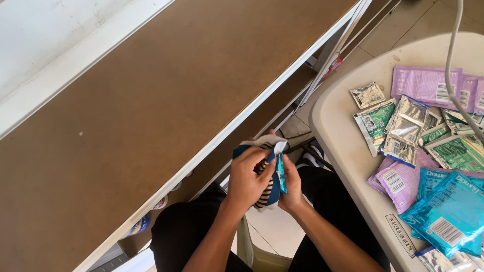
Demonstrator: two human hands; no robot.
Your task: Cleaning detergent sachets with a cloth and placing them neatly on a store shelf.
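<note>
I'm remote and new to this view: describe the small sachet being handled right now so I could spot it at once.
Start at the long brown shelf board running across the view, then drop below its white edge to the person's lap. There the left hand and right hand meet around a striped blue and white pouch. The teal sachet is the narrow strip pinched between them, the only packet off the beige table.

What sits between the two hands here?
In the head view, a small teal sachet is pinched between the left hand and right hand, over a blue, white and black striped pouch.
</note>
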